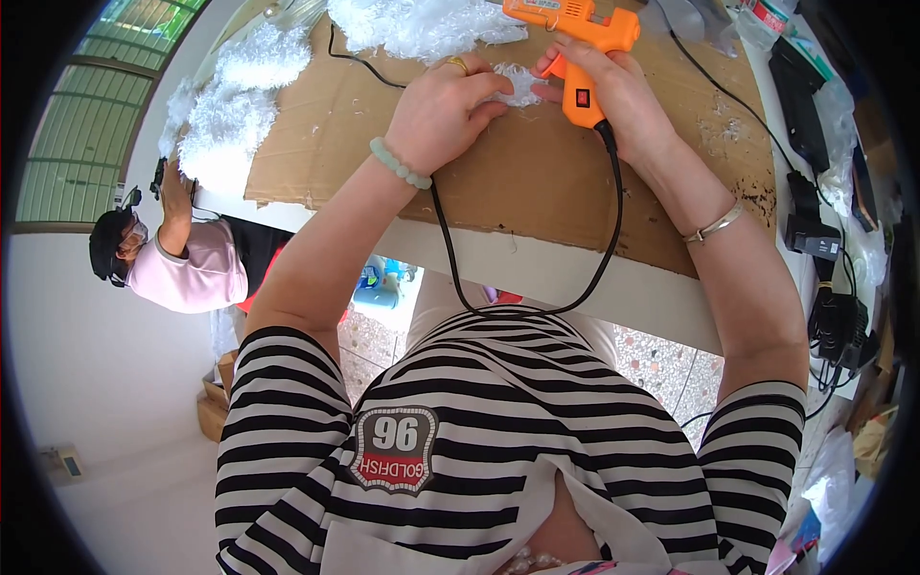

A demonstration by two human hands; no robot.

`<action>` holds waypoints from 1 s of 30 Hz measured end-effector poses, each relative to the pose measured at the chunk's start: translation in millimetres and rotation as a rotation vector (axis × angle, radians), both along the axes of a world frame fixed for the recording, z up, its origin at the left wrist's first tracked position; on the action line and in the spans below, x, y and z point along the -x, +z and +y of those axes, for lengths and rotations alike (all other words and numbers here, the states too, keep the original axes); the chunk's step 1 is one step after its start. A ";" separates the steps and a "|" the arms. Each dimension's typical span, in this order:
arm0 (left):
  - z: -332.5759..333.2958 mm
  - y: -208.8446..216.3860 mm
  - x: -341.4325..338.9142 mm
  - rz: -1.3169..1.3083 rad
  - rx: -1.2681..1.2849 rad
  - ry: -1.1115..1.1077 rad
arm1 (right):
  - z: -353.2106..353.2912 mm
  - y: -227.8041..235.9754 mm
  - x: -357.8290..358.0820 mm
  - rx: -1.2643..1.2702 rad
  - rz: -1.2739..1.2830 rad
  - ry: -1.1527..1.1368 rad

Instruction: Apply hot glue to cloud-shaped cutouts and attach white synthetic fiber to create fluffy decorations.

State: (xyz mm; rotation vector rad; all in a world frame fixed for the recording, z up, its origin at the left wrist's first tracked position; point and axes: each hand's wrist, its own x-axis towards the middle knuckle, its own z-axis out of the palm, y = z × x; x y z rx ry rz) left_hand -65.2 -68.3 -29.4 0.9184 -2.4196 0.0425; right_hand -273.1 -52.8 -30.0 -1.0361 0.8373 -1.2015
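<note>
My right hand (pixel 623 101) is wrapped round the handle of an orange hot glue gun (pixel 579 84), whose nozzle end points left and away from me. A black cord (pixel 614 216) leaves the handle, loops down past the table's front edge and comes back up under my left wrist. My left hand (pixel 443 110) has its fingers closed at the edge of a small clump of shiny white tinsel-like strands (pixel 519 84) on the cardboard. Fingertips of my right hand are also close to this clump's right side. Whether glue is on it I cannot make out.
Brown cardboard (pixel 335 153) covers much of the white table. Piles of white shredded strands (pixel 422 24) lie at the far side, more at the left (pixel 235 91). Black adapters and cables (pixel 815 235) crowd the right edge. A co-worker (pixel 187 259) stands at the left.
</note>
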 end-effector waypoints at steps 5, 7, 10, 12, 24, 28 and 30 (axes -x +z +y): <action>-3.7 -4.8 3.0 -0.010 0.030 -0.003 | -1.2 -0.5 0.7 -0.029 0.000 0.018; -4.7 -7.6 4.4 0.021 0.011 -0.003 | -1.8 -4.1 0.6 -0.030 -0.006 0.003; -7.3 -5.6 5.2 0.027 -0.031 0.015 | -0.3 -3.0 0.7 -0.023 -0.023 0.002; -11.2 -4.1 4.7 0.004 -0.049 0.023 | -1.0 -2.4 0.7 -0.011 -0.031 0.006; -29.9 11.4 6.7 0.180 -0.359 0.198 | -1.2 -0.1 -0.6 -0.008 -0.025 -0.004; -30.6 11.8 -14.5 0.514 -0.615 0.264 | -0.8 -1.3 -1.4 -0.018 -0.005 0.002; -13.4 9.8 -16.6 0.348 -0.459 0.209 | -1.8 -2.0 0.4 -0.029 -0.004 0.004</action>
